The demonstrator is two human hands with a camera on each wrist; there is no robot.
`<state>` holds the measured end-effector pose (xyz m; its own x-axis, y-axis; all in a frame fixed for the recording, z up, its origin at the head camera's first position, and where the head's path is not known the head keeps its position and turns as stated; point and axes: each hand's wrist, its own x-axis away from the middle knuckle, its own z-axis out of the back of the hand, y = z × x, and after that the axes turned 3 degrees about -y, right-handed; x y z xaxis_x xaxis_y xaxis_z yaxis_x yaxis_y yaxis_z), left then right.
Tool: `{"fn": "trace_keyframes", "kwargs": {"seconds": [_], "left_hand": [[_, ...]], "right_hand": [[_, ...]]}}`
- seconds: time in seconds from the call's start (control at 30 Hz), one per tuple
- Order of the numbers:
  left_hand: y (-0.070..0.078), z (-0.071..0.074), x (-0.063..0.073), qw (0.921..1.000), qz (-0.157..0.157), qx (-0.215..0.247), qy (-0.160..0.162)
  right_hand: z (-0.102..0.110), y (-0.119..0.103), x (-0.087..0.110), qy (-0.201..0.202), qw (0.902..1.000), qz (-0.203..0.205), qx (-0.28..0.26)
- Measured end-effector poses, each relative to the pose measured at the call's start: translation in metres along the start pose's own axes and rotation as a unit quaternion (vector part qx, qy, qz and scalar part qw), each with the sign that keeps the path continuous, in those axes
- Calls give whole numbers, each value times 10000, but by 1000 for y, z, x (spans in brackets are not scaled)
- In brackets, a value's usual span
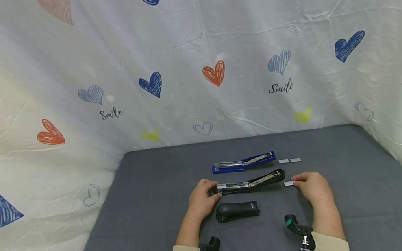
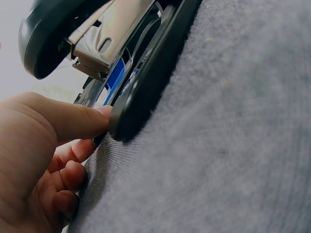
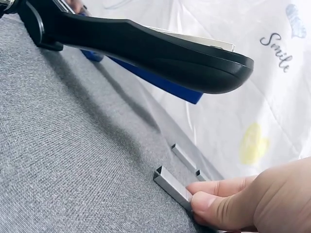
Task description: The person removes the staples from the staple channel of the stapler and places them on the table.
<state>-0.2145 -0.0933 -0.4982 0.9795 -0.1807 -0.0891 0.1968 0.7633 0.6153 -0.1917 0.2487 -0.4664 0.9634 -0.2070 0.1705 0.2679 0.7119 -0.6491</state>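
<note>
A black stapler [image 1: 267, 179] lies folded wide open, its top arm swung to the right. My left hand [image 1: 200, 201] holds the left end of its base, and in the left wrist view the thumb [image 2: 85, 119] presses on the base's tip. Just right of that stapler, my right hand [image 1: 315, 189] pinches a strip of staples [image 1: 288, 183] between thumb and finger. In the right wrist view the strip [image 3: 172, 187] is a silver bar lying at the cloth, below the raised black arm [image 3: 146, 48].
Behind stands an opened blue stapler [image 1: 229, 169], with two more staple strips [image 1: 283, 161] to its right. A closed black stapler [image 1: 237, 211] lies in front. Grey cloth [image 1: 148, 188] covers the table, and a white curtain [image 1: 181, 111] with printed hearts hangs behind.
</note>
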Motion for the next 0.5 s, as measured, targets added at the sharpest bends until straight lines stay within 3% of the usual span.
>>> {"fn": "trace_keyframes", "kwargs": {"seconds": [0.3,0.5], "left_hand": [[1,0,1,10000,-15,38,5],[1,0,0,10000,2,48,-12]], "right_hand": [[3,-2,2,53,9999,102,-68],[9,-10,6,284,9980,368,-434]]}}
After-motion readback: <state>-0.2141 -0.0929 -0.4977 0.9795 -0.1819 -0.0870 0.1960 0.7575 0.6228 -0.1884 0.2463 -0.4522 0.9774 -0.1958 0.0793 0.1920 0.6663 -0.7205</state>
